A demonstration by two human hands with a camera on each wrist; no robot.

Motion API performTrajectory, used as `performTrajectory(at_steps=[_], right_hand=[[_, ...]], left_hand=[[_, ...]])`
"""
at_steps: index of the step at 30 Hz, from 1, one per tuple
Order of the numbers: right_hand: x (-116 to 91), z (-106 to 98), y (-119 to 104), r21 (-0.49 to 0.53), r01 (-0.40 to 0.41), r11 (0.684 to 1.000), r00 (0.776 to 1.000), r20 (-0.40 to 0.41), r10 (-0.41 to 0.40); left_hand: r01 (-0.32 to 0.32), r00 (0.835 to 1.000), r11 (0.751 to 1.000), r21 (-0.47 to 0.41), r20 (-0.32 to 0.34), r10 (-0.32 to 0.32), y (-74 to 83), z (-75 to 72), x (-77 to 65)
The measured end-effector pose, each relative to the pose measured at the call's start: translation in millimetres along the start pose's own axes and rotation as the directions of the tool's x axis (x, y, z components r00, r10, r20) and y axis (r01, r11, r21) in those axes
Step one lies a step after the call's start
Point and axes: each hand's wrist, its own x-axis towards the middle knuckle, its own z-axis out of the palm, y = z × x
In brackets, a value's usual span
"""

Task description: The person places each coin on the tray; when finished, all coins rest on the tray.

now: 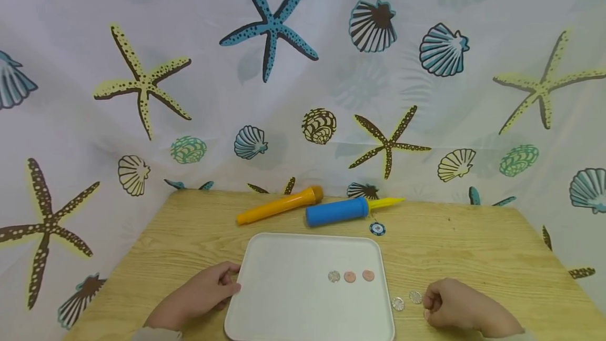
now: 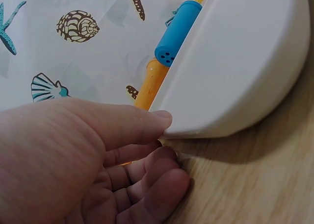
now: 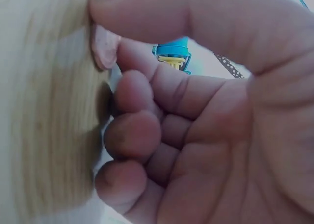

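A white tray (image 1: 293, 288) lies in the middle of the table, with one silver coin (image 1: 334, 276), a copper coin (image 1: 350, 277) and another copper coin (image 1: 368, 276) towards its right side. My left hand (image 1: 208, 291) holds the tray's left edge; in the left wrist view the thumb lies on the rim and the fingers curl below it. Right of the tray, my right hand (image 1: 454, 307) pinches a copper-pink coin (image 3: 104, 48) between thumb and forefinger at the tabletop. Two silver coins, one nearer the tray (image 1: 398, 304) and one nearer the hand (image 1: 415, 297), lie between them.
Behind the tray lie an orange microphone-shaped thing (image 1: 279, 207) and a blue hand pump (image 1: 337, 212) with a yellow nozzle. A blue-and-white poker chip (image 1: 377, 229) lies near the pump. A patterned curtain (image 1: 293, 93) encloses the wooden table (image 1: 473, 246) at the back and sides.
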Motion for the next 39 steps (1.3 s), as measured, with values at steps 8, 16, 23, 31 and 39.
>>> performTrajectory(at_steps=[8,16,23,31,39], right_hand=[[0,0,-2,0.038,0.018,0.999,1.000,-0.003,-0.018],[12,4,-21,0.119,0.082,0.989,0.996,0.012,-0.084],[43,23,-59,0.202,0.134,0.970,0.990,0.012,-0.140],[82,44,-99,0.112,0.135,0.984,0.991,0.002,-0.136],[98,57,-112,0.003,0.186,0.983,0.983,-0.005,-0.186]], left_hand=[[0.002,1.000,1.000,-0.008,0.006,-0.002,0.0,-0.8,-1.3],[-0.001,1.000,1.000,-0.026,0.013,0.001,-0.6,-1.3,-1.1],[0.004,1.000,1.000,-0.018,0.005,-0.004,-0.8,-2.1,0.1],[0.016,1.000,1.000,-0.012,0.000,-0.016,-0.5,-1.0,-0.4],[0.034,0.999,0.999,0.016,-0.013,-0.034,-2.0,-0.8,-1.1]])
